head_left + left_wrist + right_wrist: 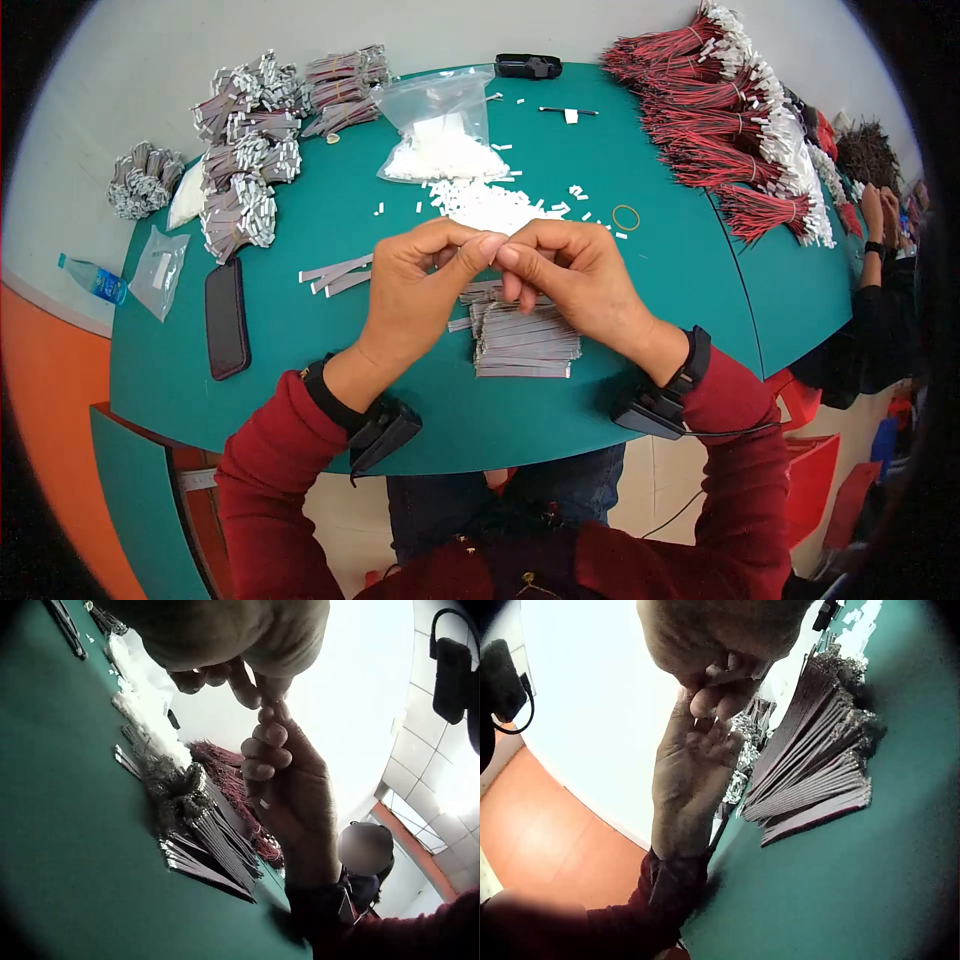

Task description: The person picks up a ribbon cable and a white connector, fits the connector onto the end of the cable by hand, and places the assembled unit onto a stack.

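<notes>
Centre: left hand (412,288) and right hand (588,278), fingertips pinched together; anything held, cannot tell. Below: stacked flat grey cables (525,348), right hand partly covering. Above: small white blocks (488,205). Upper right: thin red wires (690,112).

Matt flat cables (525,348), smooth tabletop (660,270), glossy plastic bag (455,95), cloth sleeves (275,450)

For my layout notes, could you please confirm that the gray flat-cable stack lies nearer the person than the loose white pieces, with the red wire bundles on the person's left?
Not quite: the head view shows the red wire bundles on the right; the gray flat-cable stack does lie nearer.
</notes>
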Tool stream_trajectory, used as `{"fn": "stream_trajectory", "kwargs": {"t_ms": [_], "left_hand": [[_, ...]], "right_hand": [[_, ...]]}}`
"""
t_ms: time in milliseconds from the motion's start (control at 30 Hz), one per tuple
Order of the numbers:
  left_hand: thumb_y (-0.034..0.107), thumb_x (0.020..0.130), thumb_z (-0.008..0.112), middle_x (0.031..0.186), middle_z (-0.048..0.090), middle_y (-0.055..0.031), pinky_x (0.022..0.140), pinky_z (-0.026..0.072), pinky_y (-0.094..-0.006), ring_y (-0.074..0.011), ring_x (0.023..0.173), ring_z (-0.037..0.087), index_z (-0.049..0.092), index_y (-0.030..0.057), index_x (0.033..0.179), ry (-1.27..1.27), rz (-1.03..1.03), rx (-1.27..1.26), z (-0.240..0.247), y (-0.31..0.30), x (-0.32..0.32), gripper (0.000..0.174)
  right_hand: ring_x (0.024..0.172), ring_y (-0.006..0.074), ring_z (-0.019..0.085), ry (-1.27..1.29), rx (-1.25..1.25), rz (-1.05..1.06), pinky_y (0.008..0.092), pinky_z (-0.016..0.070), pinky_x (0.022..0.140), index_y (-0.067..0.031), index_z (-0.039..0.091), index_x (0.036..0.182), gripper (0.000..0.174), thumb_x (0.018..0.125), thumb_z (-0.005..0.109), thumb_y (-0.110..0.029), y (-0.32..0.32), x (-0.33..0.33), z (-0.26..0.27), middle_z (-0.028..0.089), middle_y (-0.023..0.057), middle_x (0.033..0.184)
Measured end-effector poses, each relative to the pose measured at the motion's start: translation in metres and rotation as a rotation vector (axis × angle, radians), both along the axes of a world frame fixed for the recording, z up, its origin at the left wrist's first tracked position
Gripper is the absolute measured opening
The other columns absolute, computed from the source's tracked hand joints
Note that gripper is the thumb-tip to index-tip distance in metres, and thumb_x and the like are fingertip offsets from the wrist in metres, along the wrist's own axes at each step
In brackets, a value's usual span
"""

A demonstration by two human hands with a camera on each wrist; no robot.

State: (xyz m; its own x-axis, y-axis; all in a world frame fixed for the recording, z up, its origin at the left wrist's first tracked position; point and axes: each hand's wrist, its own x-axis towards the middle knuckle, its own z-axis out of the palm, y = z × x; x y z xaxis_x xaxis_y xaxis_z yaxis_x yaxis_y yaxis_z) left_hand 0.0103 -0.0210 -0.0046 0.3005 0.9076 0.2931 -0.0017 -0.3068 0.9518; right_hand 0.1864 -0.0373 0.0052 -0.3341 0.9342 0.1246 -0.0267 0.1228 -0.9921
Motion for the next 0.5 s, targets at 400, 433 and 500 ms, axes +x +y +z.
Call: {"fn": "stream_trajectory", "kwargs": {"t_ms": [400, 433, 500], "left_hand": [[0.015, 0.082, 0.065, 0.068, 0.059, -0.0007, 0.055, 0.0315, -0.0232, -0.0091, 0.062, 0.039, 0.07, 0.006, 0.087, 0.184, 0.116, 0.31, -0.0006, 0.0035, -0.0013, 0.011], [0.015, 0.082, 0.066, 0.068, 0.059, -0.0007, 0.055, 0.0313, -0.0234, -0.0096, 0.062, 0.039, 0.07, 0.0063, 0.087, 0.222, 0.126, 0.342, 0.0006, 0.0038, -0.0016, 0.011], [0.014, 0.082, 0.065, 0.068, 0.06, -0.0012, 0.057, 0.0335, -0.0242, -0.0104, 0.062, 0.041, 0.07, 0.0059, 0.088, 0.223, 0.094, 0.309, 0.0007, 0.0054, -0.0026, 0.011]], "right_hand": [[0.056, 0.0021, 0.049, -0.029, -0.006, 0.003, 0.0174, 0.0394, 0.05, 0.0, 0.063, 0.083, 0.017, 0.09, 0.056, -0.014, -0.0001, -0.0009, 0.0, 0.059, -0.0014, 0.066], [0.056, 0.0022, 0.049, -0.034, -0.005, 0.003, 0.0174, 0.0395, 0.05, 0.0, 0.063, 0.083, 0.017, 0.09, 0.056, -0.014, 0.0004, -0.0009, -0.0003, 0.059, -0.0015, 0.066], [0.056, 0.0023, 0.049, -0.034, -0.004, 0.002, 0.0175, 0.04, 0.051, 0.0001, 0.063, 0.083, 0.017, 0.09, 0.056, -0.014, 0.0012, 0.0007, 0.0002, 0.059, -0.0014, 0.066]]}}
